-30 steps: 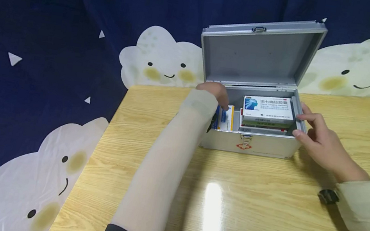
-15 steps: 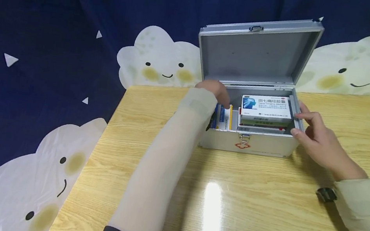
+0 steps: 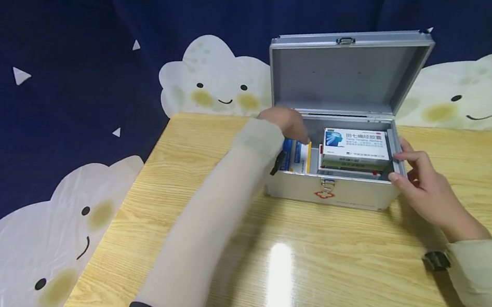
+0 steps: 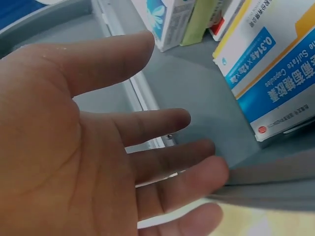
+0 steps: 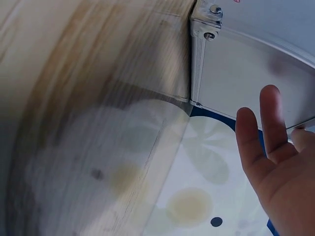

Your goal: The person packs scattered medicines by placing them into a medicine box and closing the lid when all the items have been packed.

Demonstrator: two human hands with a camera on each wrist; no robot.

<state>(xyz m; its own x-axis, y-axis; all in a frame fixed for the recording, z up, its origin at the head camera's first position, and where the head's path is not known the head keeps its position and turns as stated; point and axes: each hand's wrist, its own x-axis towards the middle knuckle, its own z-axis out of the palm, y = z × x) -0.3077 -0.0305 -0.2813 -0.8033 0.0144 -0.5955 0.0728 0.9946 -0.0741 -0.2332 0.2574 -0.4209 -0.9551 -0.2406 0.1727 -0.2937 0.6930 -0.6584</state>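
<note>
A silver first-aid case (image 3: 300,186) with a red cross stands on the table, its lid raised. At its left end my left hand (image 3: 285,119) reaches inside; in the left wrist view its fingers (image 4: 162,160) are spread, with nothing held. Beside them a blue, white and yellow medicine box (image 4: 275,73) stands upright inside the case. My right hand (image 3: 427,187) holds the case's right rim, thumb and index finger over the edge. Two fingers (image 5: 273,118) stretch along the outer side wall in the right wrist view. A white capsule box (image 3: 357,144) lies on other boxes in the right half.
The raised lid (image 3: 342,75) leans back near a dark blue curtain (image 3: 82,10) with printed clouds. The wooden table (image 3: 328,270) extends in front, and its left edge runs down the view. A black wrist strap (image 3: 437,260) sits at my right sleeve.
My left hand has shifted slightly left, and more of the blue and white box shows below it. The right hand keeps its place on the case.
</note>
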